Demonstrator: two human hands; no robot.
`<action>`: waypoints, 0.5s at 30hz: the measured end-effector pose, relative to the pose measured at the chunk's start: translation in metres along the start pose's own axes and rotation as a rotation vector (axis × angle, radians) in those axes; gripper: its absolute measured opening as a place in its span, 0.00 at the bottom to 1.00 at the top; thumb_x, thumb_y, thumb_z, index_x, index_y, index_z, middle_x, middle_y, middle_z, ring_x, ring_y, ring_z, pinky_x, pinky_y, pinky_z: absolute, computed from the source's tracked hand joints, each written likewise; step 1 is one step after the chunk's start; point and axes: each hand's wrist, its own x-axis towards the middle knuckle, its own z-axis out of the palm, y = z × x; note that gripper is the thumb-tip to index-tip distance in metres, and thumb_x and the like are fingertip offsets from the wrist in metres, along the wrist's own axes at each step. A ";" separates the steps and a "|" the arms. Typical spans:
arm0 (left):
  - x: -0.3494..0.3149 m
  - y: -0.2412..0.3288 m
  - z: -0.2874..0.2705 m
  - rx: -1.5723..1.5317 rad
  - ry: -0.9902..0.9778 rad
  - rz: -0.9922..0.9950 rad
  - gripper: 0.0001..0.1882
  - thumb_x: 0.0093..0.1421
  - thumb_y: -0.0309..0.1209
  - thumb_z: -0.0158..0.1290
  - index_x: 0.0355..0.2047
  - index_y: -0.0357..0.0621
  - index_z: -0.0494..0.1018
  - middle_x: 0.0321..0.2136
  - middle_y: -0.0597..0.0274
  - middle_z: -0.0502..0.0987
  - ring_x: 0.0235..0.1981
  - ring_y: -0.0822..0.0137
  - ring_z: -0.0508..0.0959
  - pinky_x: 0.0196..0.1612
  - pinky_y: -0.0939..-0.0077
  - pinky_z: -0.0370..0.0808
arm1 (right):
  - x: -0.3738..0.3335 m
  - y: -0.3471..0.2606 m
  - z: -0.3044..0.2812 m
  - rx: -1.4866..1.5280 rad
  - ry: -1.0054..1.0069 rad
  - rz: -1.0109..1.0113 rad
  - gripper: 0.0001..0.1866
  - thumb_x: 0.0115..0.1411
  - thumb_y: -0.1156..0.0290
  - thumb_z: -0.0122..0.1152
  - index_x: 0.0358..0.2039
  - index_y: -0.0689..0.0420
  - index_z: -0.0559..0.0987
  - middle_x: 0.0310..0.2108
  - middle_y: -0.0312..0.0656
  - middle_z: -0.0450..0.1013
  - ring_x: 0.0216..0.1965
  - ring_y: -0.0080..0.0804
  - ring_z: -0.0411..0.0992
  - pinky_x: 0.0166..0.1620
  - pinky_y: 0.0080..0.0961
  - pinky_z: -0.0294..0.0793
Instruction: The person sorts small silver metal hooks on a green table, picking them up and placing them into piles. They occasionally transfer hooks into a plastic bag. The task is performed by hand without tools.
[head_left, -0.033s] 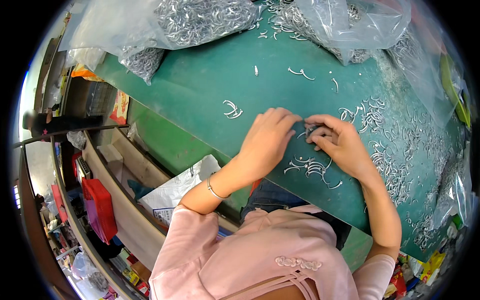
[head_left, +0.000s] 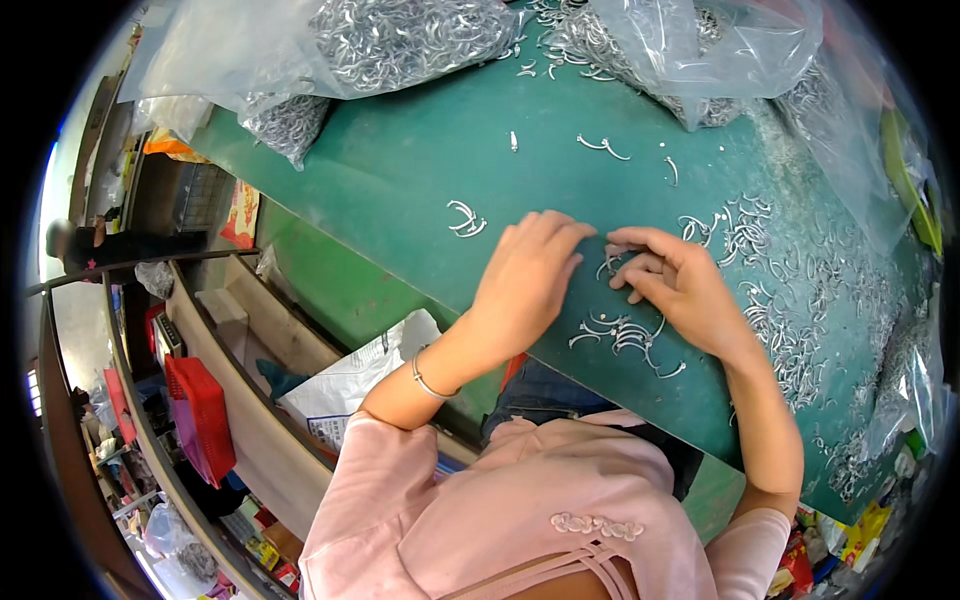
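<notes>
Over the green table [head_left: 380, 180], my left hand [head_left: 530, 270] is closed, thumb near the curled fingers; whatever it pinches is hidden. Its fingertips come close to those of my right hand [head_left: 670, 280], with a small gap between. My right fingers are bent together on a small curved metal piece [head_left: 603, 268], mostly covered by them. Just below lies a loose group of thin silvery curved pieces [head_left: 625, 333]. A smaller group [head_left: 466, 219] rests left of my left hand. Beyond the hands lie a few single pieces [head_left: 600, 147].
A wide spread of silvery pieces [head_left: 790, 330] covers the table's right side. Clear plastic bags of such pieces [head_left: 410, 45] stand along the far edge, more bags [head_left: 690, 60] at far right. Left of the table are wooden shelving [head_left: 270, 400], a red basket [head_left: 200, 400] and a distant person [head_left: 130, 246].
My left hand has shifted slightly left and away from the right hand, widening the gap between the fingertips. The right hand has barely moved.
</notes>
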 end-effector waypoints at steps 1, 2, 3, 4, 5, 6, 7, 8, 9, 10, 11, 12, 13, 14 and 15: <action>-0.001 -0.003 -0.004 0.029 0.043 -0.007 0.16 0.55 0.18 0.55 0.45 0.40 0.73 0.40 0.53 0.74 0.42 0.49 0.73 0.47 0.61 0.70 | 0.000 -0.006 -0.001 0.022 -0.019 -0.005 0.16 0.57 0.86 0.54 0.47 0.67 0.75 0.41 0.43 0.76 0.38 0.25 0.76 0.38 0.19 0.76; -0.002 -0.006 -0.007 0.039 0.060 -0.030 0.16 0.55 0.18 0.55 0.45 0.39 0.73 0.38 0.52 0.74 0.42 0.49 0.73 0.47 0.61 0.70 | -0.001 -0.008 -0.004 0.010 0.033 -0.027 0.15 0.57 0.86 0.55 0.46 0.66 0.76 0.40 0.42 0.75 0.36 0.24 0.75 0.37 0.21 0.75; -0.004 -0.008 -0.009 0.028 0.048 -0.050 0.16 0.54 0.18 0.55 0.45 0.39 0.73 0.39 0.52 0.74 0.42 0.50 0.73 0.47 0.61 0.70 | -0.002 -0.005 -0.010 -0.146 0.091 -0.063 0.15 0.57 0.86 0.56 0.46 0.65 0.76 0.39 0.42 0.75 0.35 0.23 0.75 0.36 0.22 0.74; -0.005 -0.010 -0.011 0.016 0.036 -0.070 0.17 0.54 0.18 0.56 0.45 0.39 0.73 0.39 0.52 0.74 0.42 0.50 0.73 0.48 0.61 0.70 | -0.005 -0.002 -0.017 -0.302 0.150 -0.098 0.15 0.57 0.85 0.56 0.45 0.65 0.77 0.38 0.41 0.75 0.34 0.23 0.74 0.36 0.22 0.74; -0.007 -0.010 -0.012 0.005 0.027 -0.091 0.17 0.54 0.18 0.56 0.46 0.39 0.73 0.39 0.51 0.73 0.43 0.50 0.73 0.48 0.61 0.70 | -0.006 -0.002 -0.019 -0.459 0.206 -0.135 0.14 0.57 0.85 0.57 0.45 0.64 0.77 0.37 0.41 0.75 0.33 0.23 0.74 0.35 0.23 0.73; -0.008 -0.010 -0.010 -0.003 0.014 -0.062 0.17 0.54 0.19 0.57 0.46 0.40 0.74 0.40 0.52 0.73 0.43 0.51 0.73 0.48 0.62 0.69 | -0.010 -0.008 -0.018 -0.535 0.215 -0.130 0.13 0.55 0.85 0.59 0.42 0.63 0.78 0.34 0.43 0.74 0.31 0.27 0.72 0.35 0.26 0.72; -0.007 -0.008 -0.005 -0.012 0.002 -0.031 0.18 0.54 0.20 0.58 0.46 0.41 0.74 0.41 0.53 0.72 0.44 0.51 0.72 0.48 0.62 0.69 | -0.011 -0.008 -0.016 -0.552 0.199 -0.147 0.12 0.55 0.84 0.59 0.42 0.64 0.78 0.33 0.44 0.73 0.31 0.30 0.73 0.35 0.27 0.72; -0.006 -0.005 -0.001 -0.022 -0.012 0.002 0.18 0.54 0.21 0.59 0.46 0.42 0.74 0.42 0.54 0.72 0.44 0.52 0.72 0.48 0.62 0.68 | -0.012 -0.008 -0.014 -0.571 0.185 -0.163 0.12 0.55 0.84 0.60 0.41 0.64 0.78 0.33 0.45 0.73 0.32 0.33 0.73 0.36 0.28 0.72; -0.005 -0.002 0.003 -0.011 -0.042 0.020 0.18 0.54 0.22 0.59 0.47 0.43 0.74 0.43 0.55 0.71 0.45 0.53 0.71 0.48 0.62 0.68 | -0.014 -0.008 -0.012 -0.589 0.172 -0.179 0.11 0.55 0.84 0.60 0.40 0.64 0.77 0.33 0.46 0.73 0.32 0.36 0.74 0.37 0.29 0.73; -0.003 0.002 0.006 0.000 -0.073 0.037 0.19 0.53 0.24 0.60 0.47 0.44 0.75 0.44 0.56 0.71 0.45 0.54 0.71 0.48 0.63 0.67 | -0.016 -0.006 -0.011 -0.597 0.192 -0.199 0.11 0.55 0.84 0.60 0.40 0.64 0.77 0.33 0.47 0.73 0.33 0.39 0.74 0.37 0.30 0.73; -0.001 0.004 0.007 0.016 -0.102 0.053 0.19 0.53 0.25 0.61 0.47 0.45 0.75 0.45 0.58 0.70 0.46 0.55 0.70 0.48 0.63 0.66 | -0.017 -0.003 -0.011 -0.603 0.209 -0.222 0.11 0.55 0.83 0.61 0.39 0.65 0.77 0.34 0.48 0.73 0.33 0.42 0.74 0.38 0.31 0.73; -0.001 0.000 0.011 0.031 -0.100 0.068 0.19 0.52 0.27 0.62 0.46 0.46 0.75 0.46 0.60 0.69 0.46 0.56 0.70 0.48 0.64 0.65 | -0.019 -0.001 -0.012 -0.609 0.225 -0.246 0.10 0.55 0.83 0.61 0.39 0.65 0.77 0.34 0.49 0.73 0.34 0.44 0.74 0.39 0.32 0.73; -0.001 -0.001 0.010 0.037 -0.099 0.072 0.19 0.52 0.27 0.62 0.46 0.46 0.75 0.45 0.59 0.70 0.46 0.56 0.70 0.48 0.64 0.65 | -0.021 -0.001 -0.014 -0.654 0.260 -0.267 0.10 0.55 0.83 0.61 0.39 0.65 0.77 0.34 0.49 0.73 0.34 0.45 0.74 0.39 0.32 0.73; -0.001 -0.002 0.009 0.041 -0.100 0.076 0.18 0.52 0.27 0.62 0.45 0.46 0.75 0.45 0.59 0.70 0.46 0.56 0.70 0.48 0.64 0.65 | -0.024 0.000 -0.017 -0.699 0.297 -0.286 0.10 0.55 0.83 0.61 0.38 0.65 0.76 0.35 0.49 0.73 0.35 0.46 0.74 0.40 0.33 0.73; -0.002 -0.003 0.008 0.045 -0.101 0.080 0.18 0.53 0.26 0.62 0.45 0.46 0.75 0.45 0.58 0.70 0.46 0.55 0.70 0.48 0.63 0.65 | -0.027 0.001 -0.021 -0.744 0.334 -0.304 0.10 0.55 0.83 0.61 0.38 0.65 0.76 0.35 0.49 0.73 0.35 0.47 0.74 0.41 0.33 0.73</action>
